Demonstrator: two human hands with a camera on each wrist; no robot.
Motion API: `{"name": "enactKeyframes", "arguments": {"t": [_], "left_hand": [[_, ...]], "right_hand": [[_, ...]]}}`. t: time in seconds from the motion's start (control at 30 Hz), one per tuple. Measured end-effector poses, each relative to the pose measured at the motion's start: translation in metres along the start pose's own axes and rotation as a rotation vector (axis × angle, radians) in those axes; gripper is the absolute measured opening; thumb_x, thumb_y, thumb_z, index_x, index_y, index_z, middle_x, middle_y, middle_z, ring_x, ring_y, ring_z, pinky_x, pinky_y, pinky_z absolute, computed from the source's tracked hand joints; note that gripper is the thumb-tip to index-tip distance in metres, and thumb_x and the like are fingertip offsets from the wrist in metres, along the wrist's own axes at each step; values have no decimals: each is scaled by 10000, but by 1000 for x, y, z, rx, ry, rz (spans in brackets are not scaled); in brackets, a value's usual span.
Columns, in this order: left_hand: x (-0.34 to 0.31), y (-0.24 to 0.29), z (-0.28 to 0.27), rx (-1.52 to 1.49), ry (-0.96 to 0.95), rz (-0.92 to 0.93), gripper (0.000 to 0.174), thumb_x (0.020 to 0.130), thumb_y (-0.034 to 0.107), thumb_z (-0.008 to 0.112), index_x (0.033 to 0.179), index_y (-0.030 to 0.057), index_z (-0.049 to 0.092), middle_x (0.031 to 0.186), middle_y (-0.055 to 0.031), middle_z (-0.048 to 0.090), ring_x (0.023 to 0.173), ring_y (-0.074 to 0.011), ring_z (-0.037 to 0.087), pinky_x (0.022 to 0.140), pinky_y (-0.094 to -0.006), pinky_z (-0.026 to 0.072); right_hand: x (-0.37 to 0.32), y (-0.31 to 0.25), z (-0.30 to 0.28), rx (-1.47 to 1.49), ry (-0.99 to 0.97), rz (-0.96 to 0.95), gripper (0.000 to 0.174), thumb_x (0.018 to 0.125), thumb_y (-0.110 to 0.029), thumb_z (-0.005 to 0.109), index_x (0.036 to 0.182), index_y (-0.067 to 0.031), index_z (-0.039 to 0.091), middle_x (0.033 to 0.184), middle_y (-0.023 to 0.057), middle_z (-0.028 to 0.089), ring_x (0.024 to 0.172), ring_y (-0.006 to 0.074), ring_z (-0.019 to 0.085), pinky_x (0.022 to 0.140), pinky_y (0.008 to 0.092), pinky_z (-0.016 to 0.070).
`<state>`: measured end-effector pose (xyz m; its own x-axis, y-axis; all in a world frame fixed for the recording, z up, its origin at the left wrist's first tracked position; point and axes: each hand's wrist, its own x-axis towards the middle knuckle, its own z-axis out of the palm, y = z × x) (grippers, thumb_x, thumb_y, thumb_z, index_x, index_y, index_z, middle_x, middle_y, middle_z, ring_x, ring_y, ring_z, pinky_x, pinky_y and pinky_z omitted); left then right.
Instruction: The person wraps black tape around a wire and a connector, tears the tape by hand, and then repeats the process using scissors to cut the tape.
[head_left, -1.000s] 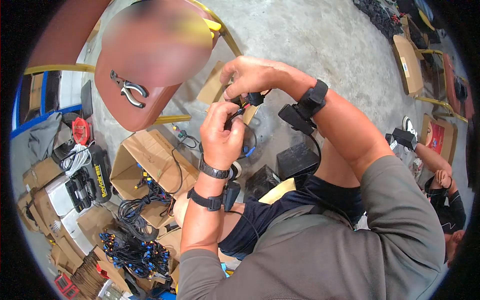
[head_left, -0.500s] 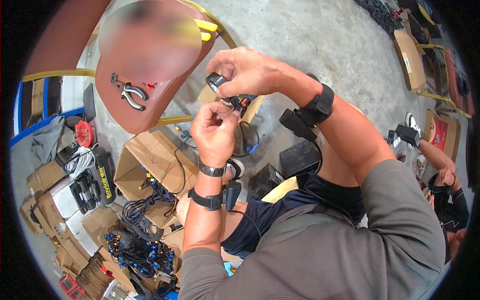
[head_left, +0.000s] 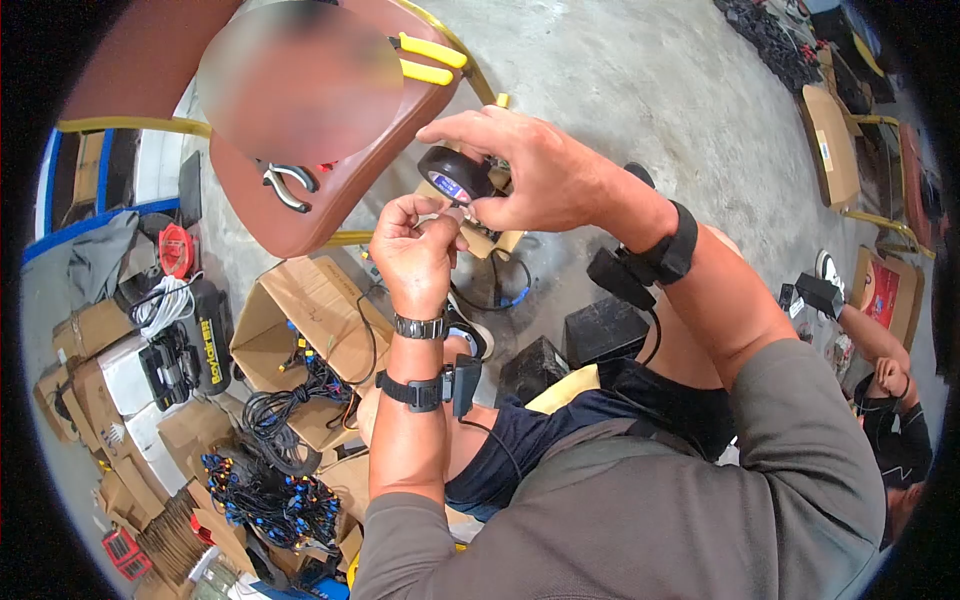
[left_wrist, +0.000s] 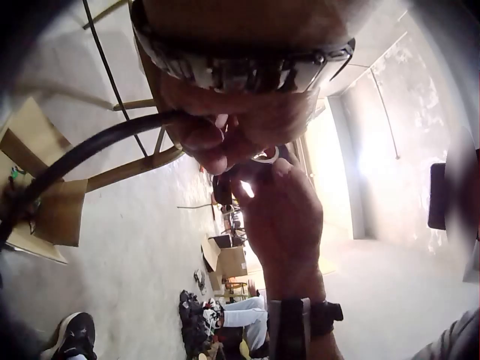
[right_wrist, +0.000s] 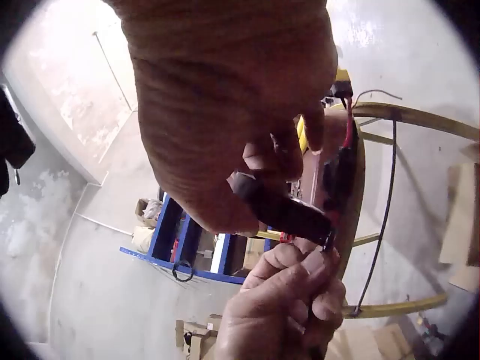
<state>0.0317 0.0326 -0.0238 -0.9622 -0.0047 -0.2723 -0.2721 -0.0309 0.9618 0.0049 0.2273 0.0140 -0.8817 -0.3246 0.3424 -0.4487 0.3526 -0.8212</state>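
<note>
Both hands are at work in the air beside the brown chair seat [head_left: 345,200], off the edge facing the person's lap. The right hand [head_left: 565,170] grips a black tape roll [head_left: 472,172], thumb on one side and fingers on the other, with the labelled core turned upward. The left hand [head_left: 415,260] is closed in a pinch close to the roll; the exact item between its fingertips is too small to confirm (a tape end or a thin lead, possibly both). A black cable [left_wrist: 94,142] runs from the left hand, and a dark connector assembly [right_wrist: 341,176] with a red wire [right_wrist: 350,129] lies near the tape. Progress, in this inspector's judgement: the roll and wiring are brought together, and wrapping appears to be at its start; no finished wrap can be verified. Outstanding, on that reading, are winding the tape, severing it and pressing it down. Grey-and-black pliers [head_left: 290,187] lie near the seat's rounded edge towards the cardboard box [head_left: 330,300]; yellow-handled pliers [head_left: 430,72] lie at the edge opposite the backrest.
</note>
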Motion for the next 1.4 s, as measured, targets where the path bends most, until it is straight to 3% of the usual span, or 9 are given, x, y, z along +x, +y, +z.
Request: {"name": "enactKeyframes", "arguments": {"t": [0.23, 0.43, 0.57, 0.6, 0.73, 0.83, 0.87, 1.17, 1.4], "left_hand": [[3, 11, -3, -120, -46, -15, 365, 846, -60, 621, 1199, 1, 552, 968, -106, 684, 546, -134, 603, 414, -216, 412], [10, 8, -7, -211, -29, 42, 397, 861, -78, 591, 1245, -8, 517, 1032, -141, 680, 705, -198, 676, 500, -257, 512], [8, 7, -9, -254, -44, 94, 402, 868, -80, 588, 1255, -8, 508, 1040, -148, 679, 775, -226, 701, 543, -280, 544], [8, 6, -8, -261, -52, 116, 401, 868, -79, 589, 1254, -10, 508, 1044, -150, 680, 778, -227, 702, 547, -281, 545], [1, 9, -3, -204, -67, 110, 414, 859, -80, 589, 1259, -11, 507, 1066, -152, 681, 768, -220, 700, 550, -273, 540], [-4, 12, 2, -194, -85, 108, 410, 843, -95, 596, 1238, 3, 540, 1053, -131, 687, 733, -175, 685, 519, -237, 497], [-7, 10, 2, -193, -92, 114, 404, 841, -98, 599, 1228, 7, 550, 1051, -125, 689, 722, -162, 679, 513, -228, 484], [-10, 14, -1, -295, -20, 28, 372, 818, -123, 606, 1164, 15, 596, 978, -125, 715, 576, -108, 572, 476, -206, 415], [-8, 8, -10, -336, -97, 26, 357, 815, -116, 624, 1148, 10, 603, 958, -128, 716, 580, -96, 559, 474, -204, 406]], "right_hand": [[-5, -8, -8, -86, -99, 13, 600, 695, -79, 690, 1280, -54, 558, 1161, 148, 636, 1029, 358, 587, 920, 431, 494], [-4, -2, -6, -4, -137, -7, 601, 680, -23, 699, 1265, -51, 565, 1105, 153, 639, 1050, 311, 605, 912, 391, 499], [-9, 7, -3, 363, -270, 279, 363, 847, -179, 692, 1169, -28, 618, 893, 104, 677, 864, 213, 636, 781, 346, 512], [-10, 11, 8, 613, -229, 428, 330, 931, -278, 658, 1112, -3, 651, 864, 87, 688, 824, 146, 628, 736, 323, 509], [-8, 20, 13, 516, -228, 513, 368, 951, -335, 633, 1065, 11, 688, 918, 67, 689, 871, 124, 608, 752, 312, 501], [-3, 16, 21, 704, -224, 480, 402, 955, -363, 610, 1089, 6, 694, 929, 57, 683, 863, 127, 596, 758, 309, 494], [-3, 15, 17, 683, -308, 628, 400, 943, -350, 598, 1094, 7, 696, 946, 55, 680, 859, 128, 589, 755, 308, 487], [-3, 27, 18, 381, -377, 497, 304, 894, -271, 636, 992, 13, 687, 741, 32, 609, 698, 111, 523, 627, 320, 467], [-1, 17, 11, 316, -357, 529, 301, 870, -268, 670, 933, 27, 665, 679, 88, 588, 663, 139, 537, 609, 348, 467]]}}
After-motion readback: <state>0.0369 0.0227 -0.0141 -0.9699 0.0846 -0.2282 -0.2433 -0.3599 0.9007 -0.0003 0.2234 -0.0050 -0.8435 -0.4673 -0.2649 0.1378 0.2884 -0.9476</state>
